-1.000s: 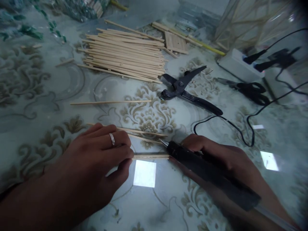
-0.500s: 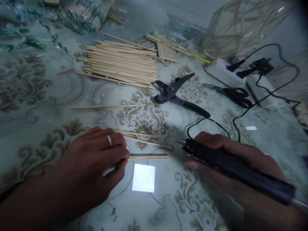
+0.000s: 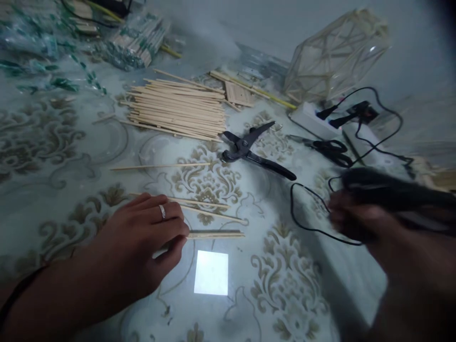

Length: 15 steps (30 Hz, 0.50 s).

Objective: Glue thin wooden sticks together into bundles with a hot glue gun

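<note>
My left hand (image 3: 142, 242), with a ring on one finger, lies on the glass table and pinches the end of a pair of thin wooden sticks (image 3: 217, 233) laid side by side. My right hand (image 3: 359, 221) is blurred at the right, closed round a black corded glue gun (image 3: 388, 192), well away from the sticks. Two more loose sticks (image 3: 210, 209) lie just beyond my left fingers.
A pile of wooden sticks (image 3: 178, 109) lies further back, one single stick (image 3: 160, 166) in between. Black cutters (image 3: 252, 152), scissors (image 3: 331, 147), a white power strip (image 3: 313, 121) with cables and a stick-built lamp frame (image 3: 335, 54) stand to the right. Plastic packs (image 3: 135, 42) lie top left.
My right hand has carried the glue gun away from the stick ends, to the right and up. My left hand has stayed on the paired sticks.
</note>
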{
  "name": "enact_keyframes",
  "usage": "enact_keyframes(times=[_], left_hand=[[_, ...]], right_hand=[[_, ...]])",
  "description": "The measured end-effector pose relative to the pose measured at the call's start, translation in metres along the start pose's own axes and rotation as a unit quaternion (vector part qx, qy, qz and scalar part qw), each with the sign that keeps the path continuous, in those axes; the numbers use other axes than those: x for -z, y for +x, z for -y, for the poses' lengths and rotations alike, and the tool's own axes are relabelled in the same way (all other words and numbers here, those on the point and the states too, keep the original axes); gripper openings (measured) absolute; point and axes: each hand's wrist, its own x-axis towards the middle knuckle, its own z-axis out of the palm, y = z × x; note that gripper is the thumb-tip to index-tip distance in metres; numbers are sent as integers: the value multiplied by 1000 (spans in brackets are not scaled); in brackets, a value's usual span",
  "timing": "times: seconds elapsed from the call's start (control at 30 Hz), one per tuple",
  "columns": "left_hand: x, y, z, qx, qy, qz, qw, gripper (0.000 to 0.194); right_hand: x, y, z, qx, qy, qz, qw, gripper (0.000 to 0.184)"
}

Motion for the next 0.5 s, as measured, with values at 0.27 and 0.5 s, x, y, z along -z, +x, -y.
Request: enact_keyframes(times=[0.27,0.5], left_hand=[[-4,-5,5,2,-1,-11,1000,28],[-8,-5,8,-8,-8,-18,1000,28]], right_hand=[[-34,5,40,-40,-36,224,973,55],[-41,5,44,-40,-55,216,974,70]])
